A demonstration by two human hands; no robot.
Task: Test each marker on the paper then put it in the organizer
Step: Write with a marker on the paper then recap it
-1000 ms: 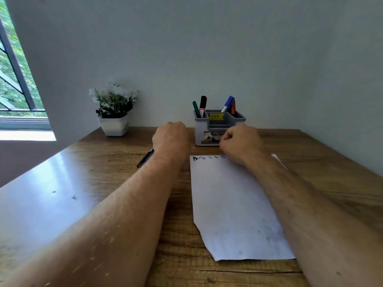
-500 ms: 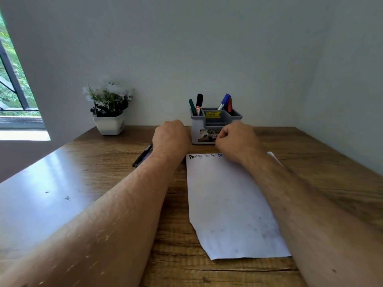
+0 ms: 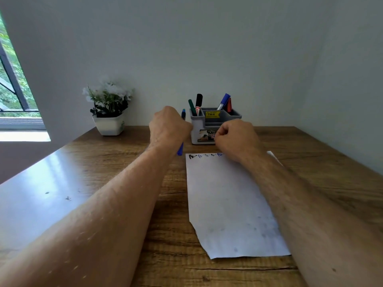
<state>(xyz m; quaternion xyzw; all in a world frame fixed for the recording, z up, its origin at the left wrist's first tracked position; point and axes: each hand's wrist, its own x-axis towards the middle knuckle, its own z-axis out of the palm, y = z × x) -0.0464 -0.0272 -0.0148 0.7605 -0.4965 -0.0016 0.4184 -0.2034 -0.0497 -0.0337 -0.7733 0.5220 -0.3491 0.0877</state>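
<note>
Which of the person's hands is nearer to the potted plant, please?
The left. The left hand, holding a blue marker, is just right of the potted plant; the right hand lies farther right, beyond the organizer.

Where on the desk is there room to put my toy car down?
Bare wood lies right of the paper, past the right hand, and on the shiny stretch left of the left hand, below the flower pot. It is crowded between both hands, by the organizer.
</note>
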